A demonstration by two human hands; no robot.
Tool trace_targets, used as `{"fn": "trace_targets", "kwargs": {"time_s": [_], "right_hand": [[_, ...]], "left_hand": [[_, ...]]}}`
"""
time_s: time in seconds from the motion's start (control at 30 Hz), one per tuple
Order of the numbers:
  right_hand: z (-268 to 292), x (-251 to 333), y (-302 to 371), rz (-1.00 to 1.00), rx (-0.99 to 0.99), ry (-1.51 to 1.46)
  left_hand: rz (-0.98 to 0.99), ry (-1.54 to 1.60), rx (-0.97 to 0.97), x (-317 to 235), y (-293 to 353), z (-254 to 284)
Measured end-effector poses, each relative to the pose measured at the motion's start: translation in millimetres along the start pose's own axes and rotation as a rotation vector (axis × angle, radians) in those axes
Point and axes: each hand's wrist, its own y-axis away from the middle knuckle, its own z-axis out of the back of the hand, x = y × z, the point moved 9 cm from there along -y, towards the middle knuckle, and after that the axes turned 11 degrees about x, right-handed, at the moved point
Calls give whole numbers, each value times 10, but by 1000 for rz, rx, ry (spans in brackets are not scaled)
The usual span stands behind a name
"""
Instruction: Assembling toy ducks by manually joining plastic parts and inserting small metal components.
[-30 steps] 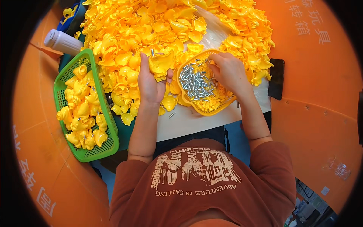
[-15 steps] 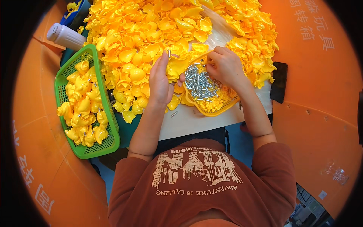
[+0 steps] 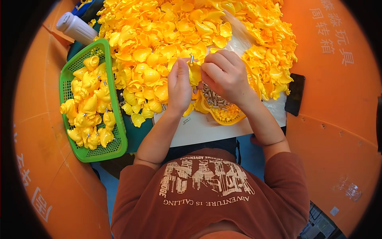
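My left hand point(image 3: 181, 89) is closed around a curved yellow plastic shell point(image 3: 194, 75), held up over the work table. From the top of the shell a small silver metal pin point(image 3: 191, 59) sticks up. My right hand point(image 3: 227, 75) is at the shell's right side, thumb and fingers pinched together. Whatever sits between those fingertips is hidden. Below my right hand stands a yellow basket point(image 3: 227, 122), partly covered by it. Inside are many silver pins point(image 3: 213, 98) and small yellow plastic bits point(image 3: 229, 112).
A large heap of yellow shells point(image 3: 151, 55) covers the table's far side. At left, a green basket point(image 3: 123, 137) holds several yellow figure pieces point(image 3: 89, 105). Beyond it is a white bottle point(image 3: 77, 28). A dark phone point(image 3: 295, 95) lies at right; a loose pin point(image 3: 186, 120) lies near the front edge.
My right hand has left the yellow basket and moved left to the shell in my left hand. The view has shifted slightly.
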Motion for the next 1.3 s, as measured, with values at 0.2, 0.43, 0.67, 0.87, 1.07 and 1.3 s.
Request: {"fn": "trace_targets", "kwargs": {"time_s": [0.2, 0.43, 0.67, 0.87, 1.07, 1.3], "right_hand": [[-61, 25, -96, -9, 92, 55], [-458, -492, -11, -454, 341, -943], [-698, -614, -312, -473, 348, -1278], [-1022, -581, -664, -210, 437, -196], [-1071, -673, -962, -222, 389, -102], [-1401, -876, -1625, -356, 377, -157]], "left_hand": [[-156, -160, 26, -121, -3, 27], [-172, -129, 7, -217, 32, 79], [-158, 81, -75, -302, 5, 238], [-344, 350, -332, -551, -69, 871], [-340, 416, -364, -546, -60, 945], [-283, 432, -336, -425, -58, 819]]}}
